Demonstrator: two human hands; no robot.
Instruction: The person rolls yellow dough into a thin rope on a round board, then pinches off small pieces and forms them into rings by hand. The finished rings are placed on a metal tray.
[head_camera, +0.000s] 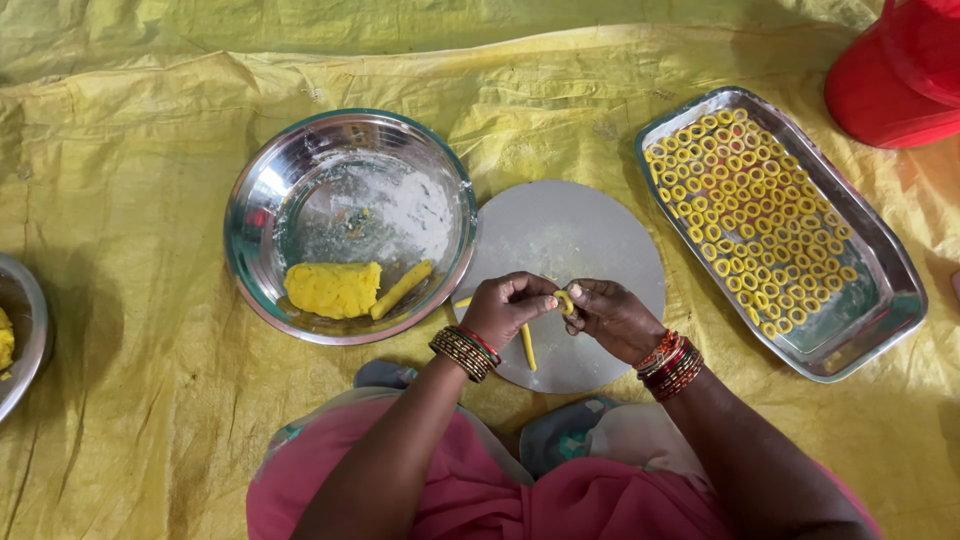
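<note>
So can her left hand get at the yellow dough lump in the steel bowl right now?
Probably yes: the dough lump lies uncovered in the open bowl just beside the left hand, with nothing between, though both hands are pinching a small dough ring.

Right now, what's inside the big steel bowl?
The steel bowl holds a lump of yellow dough, one rolled dough stick leaning against its side, and a dusting of white flour. The bottom under the lump is hidden.

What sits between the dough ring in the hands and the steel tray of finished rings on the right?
Nothing visible. The dough ring, pinched between the left hand and right hand, is over the round board. Between it and the steel tray lie only bare board and yellow sheet.
</note>
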